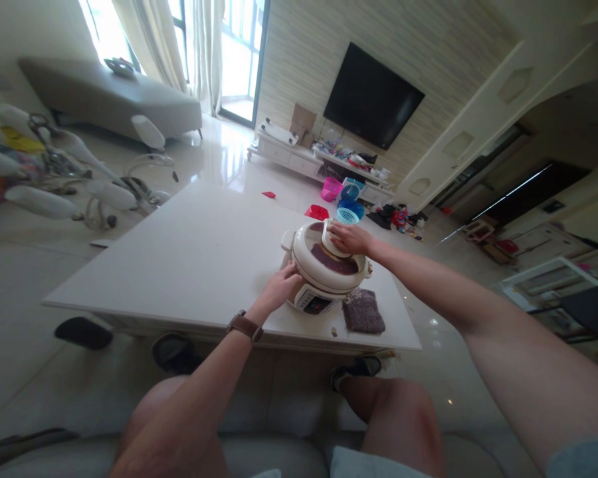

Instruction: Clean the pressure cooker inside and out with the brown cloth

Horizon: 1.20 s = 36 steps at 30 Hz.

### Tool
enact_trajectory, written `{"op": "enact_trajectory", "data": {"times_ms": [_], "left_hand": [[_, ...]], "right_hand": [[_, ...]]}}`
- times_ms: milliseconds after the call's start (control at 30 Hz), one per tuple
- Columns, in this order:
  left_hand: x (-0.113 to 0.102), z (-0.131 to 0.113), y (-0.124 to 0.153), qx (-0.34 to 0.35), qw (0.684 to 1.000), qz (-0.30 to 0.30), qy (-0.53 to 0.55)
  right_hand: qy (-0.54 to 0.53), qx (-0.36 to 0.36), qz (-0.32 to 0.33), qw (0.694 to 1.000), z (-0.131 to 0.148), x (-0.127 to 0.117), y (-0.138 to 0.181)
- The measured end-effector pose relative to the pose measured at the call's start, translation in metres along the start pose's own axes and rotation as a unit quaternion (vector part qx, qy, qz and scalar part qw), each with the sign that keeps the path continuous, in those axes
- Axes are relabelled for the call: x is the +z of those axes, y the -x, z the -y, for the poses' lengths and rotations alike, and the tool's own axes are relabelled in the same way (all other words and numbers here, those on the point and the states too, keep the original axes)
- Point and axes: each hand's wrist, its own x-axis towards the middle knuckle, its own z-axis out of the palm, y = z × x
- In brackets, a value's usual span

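A cream electric stew pot (306,299) with a dark control panel stands near the front right edge of the white table (199,259). Its lid (306,255) has a pale rim and a dark see-through middle, and it sits on the pot. My right hand (347,238) is closed around the white knob on top of the lid. Against the pot's left side, just under the rim, rests my left hand (282,287), its fingers stretched along the wall. Beside the pot on the right lies a folded brown cloth (365,312), close to the table edge.
A small brown bit (334,331) lies by the cloth. Beyond the table are a red basin (317,212), a light-blue basket (347,216) and a pink basket (331,189) on the floor. White exercise equipment (104,192) stands at left; a television (373,94) hangs behind.
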Motion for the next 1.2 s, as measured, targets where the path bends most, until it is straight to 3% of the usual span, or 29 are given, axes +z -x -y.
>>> {"op": "enact_trajectory", "data": {"times_ms": [233, 400, 800, 1200], "left_hand": [[0.004, 0.001, 0.001, 0.002, 1.000, -0.008, -0.006], [0.007, 0.004, 0.001, -0.005, 1.000, -0.007, -0.012], [0.016, 0.001, 0.002, -0.011, 0.999, 0.006, -0.052], [0.013, 0.006, -0.003, -0.025, 0.995, 0.014, -0.093]], "right_hand": [[0.030, 0.058, -0.023, 0.998, 0.010, 0.003, 0.002], [0.054, 0.055, -0.032, 0.996, 0.009, 0.004, 0.003], [0.098, 0.031, -0.011, 0.995, -0.017, 0.013, -0.011], [0.053, 0.059, -0.031, 0.996, -0.035, 0.019, -0.040]]}}
